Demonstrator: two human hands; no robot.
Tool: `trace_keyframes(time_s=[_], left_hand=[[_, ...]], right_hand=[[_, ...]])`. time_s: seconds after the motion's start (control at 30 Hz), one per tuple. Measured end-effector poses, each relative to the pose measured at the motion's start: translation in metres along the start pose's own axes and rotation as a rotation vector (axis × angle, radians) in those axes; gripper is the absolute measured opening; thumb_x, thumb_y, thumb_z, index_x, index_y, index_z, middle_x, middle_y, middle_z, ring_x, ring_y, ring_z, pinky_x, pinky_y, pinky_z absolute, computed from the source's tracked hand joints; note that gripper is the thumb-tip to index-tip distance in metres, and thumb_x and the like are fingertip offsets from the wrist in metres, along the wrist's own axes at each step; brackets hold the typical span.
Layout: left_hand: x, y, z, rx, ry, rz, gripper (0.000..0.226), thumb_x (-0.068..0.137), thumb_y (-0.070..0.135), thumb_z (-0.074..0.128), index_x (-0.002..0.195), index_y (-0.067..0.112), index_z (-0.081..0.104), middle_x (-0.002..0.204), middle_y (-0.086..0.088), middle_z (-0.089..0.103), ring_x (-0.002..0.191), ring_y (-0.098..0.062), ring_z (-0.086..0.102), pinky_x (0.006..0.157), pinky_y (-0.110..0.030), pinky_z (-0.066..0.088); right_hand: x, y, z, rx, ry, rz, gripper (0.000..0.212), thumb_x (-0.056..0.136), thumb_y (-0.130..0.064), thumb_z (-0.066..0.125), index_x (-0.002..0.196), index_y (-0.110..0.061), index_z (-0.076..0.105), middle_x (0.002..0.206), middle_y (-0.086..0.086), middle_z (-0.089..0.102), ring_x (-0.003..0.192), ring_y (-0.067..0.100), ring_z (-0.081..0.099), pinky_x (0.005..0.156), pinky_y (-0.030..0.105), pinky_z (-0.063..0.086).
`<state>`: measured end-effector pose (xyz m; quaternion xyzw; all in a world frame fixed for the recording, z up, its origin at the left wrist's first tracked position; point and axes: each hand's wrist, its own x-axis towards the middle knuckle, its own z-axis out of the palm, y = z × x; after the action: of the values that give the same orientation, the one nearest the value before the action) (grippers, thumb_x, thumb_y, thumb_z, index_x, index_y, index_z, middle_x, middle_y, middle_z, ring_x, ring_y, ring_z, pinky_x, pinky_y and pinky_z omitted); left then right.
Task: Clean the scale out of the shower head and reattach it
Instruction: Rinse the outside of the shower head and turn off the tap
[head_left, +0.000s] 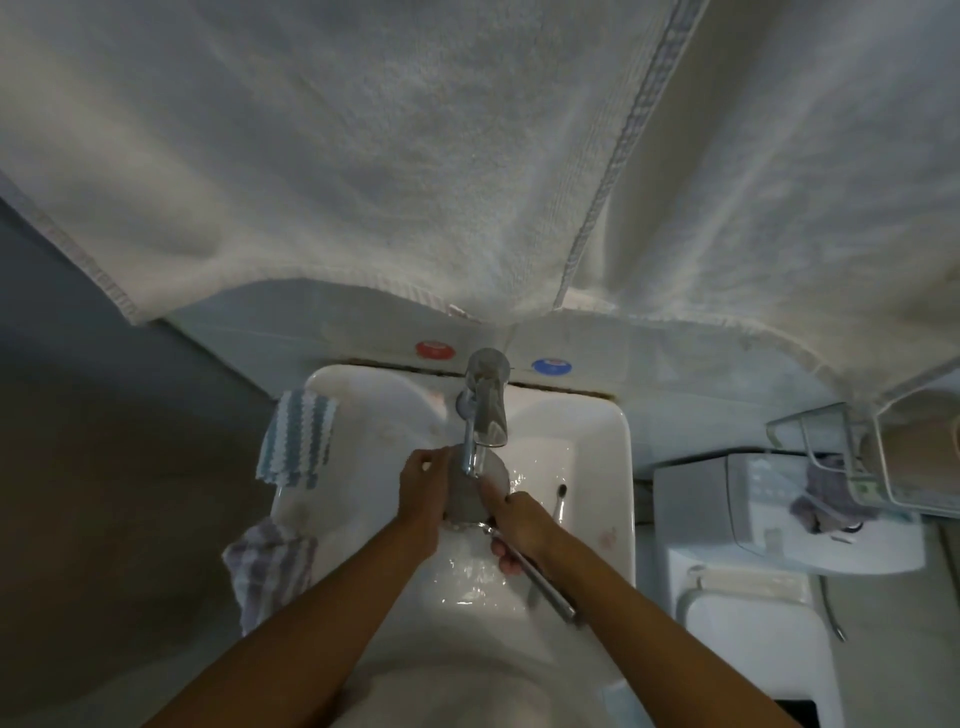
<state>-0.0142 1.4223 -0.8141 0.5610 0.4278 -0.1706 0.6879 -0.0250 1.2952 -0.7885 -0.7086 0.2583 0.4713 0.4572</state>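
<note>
The shower head (470, 493), a grey round disc with a chrome handle (545, 582), lies face up over the white sink (597, 441) under the chrome tap (485, 402). My left hand (423, 496) grips the disc's left rim. My right hand (522, 525) holds the handle just below the disc, its fingers wrapped under it and the thumb resting on the disc face. Water shines on the basin floor around the hands. A dark-bristled toothbrush (560, 501) lies in the basin just right of my right hand.
A blue-striped cloth (296, 441) and a grey checked cloth (267, 566) hang over the sink's left rim. White towels (415, 156) hang overhead. Red (435, 349) and blue (551, 366) caps sit behind the tap. A white appliance (769, 499) stands at the right.
</note>
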Motion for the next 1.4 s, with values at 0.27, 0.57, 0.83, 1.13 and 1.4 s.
trace_keyframes(time_s=[0.27,0.57,0.83,1.13,1.4], left_hand=[[0.008,0.001,-0.018,-0.497,-0.53,-0.37,0.057,0.097,0.04,0.031,0.137,0.003,0.048,0.138,-0.023,0.048,0.117,-0.034,0.054,0.103,-0.047,0.041],[0.01,-0.007,-0.014,-0.254,-0.101,-0.088,0.037,0.096,0.037,0.046,0.109,0.01,0.066,0.103,-0.014,0.07,0.094,-0.028,0.065,0.087,-0.042,0.053],[-0.004,-0.015,-0.009,-0.397,-0.276,-0.237,0.056,0.096,0.055,0.03,0.101,0.015,0.068,0.1,-0.012,0.073,0.091,-0.026,0.069,0.079,-0.041,0.054],[-0.005,-0.037,-0.006,1.25,0.198,0.806,0.046,0.088,0.033,0.055,0.129,0.016,0.044,0.116,-0.014,0.055,0.094,-0.03,0.058,0.065,-0.037,0.056],[-0.001,-0.019,0.006,1.464,0.232,0.983,0.038,0.086,0.033,0.038,0.1,0.01,0.064,0.096,-0.012,0.067,0.085,-0.029,0.063,0.069,-0.038,0.051]], right_hand=[[-0.009,-0.003,-0.008,-0.081,-0.002,-0.09,0.061,0.091,-0.065,0.04,0.069,-0.009,0.05,0.049,0.007,0.049,0.034,0.018,0.042,0.04,0.021,0.036],[-0.013,-0.009,0.006,-0.576,0.142,-0.165,0.014,0.084,0.002,0.06,0.097,0.001,0.06,0.096,0.026,0.068,0.075,0.036,0.069,0.063,0.041,0.058],[0.004,-0.003,0.0,-0.444,0.197,-0.151,0.027,0.094,-0.024,0.054,0.079,-0.002,0.056,0.061,0.016,0.063,0.053,0.035,0.067,0.045,0.035,0.053],[-0.007,-0.004,0.008,-0.703,0.051,-0.215,0.013,0.083,-0.003,0.066,0.09,0.008,0.064,0.094,0.025,0.07,0.077,0.037,0.069,0.07,0.04,0.057],[-0.012,-0.015,-0.004,-0.663,-0.047,-0.14,0.016,0.074,0.009,0.065,0.09,0.01,0.066,0.093,0.026,0.069,0.087,0.04,0.065,0.071,0.036,0.052]])
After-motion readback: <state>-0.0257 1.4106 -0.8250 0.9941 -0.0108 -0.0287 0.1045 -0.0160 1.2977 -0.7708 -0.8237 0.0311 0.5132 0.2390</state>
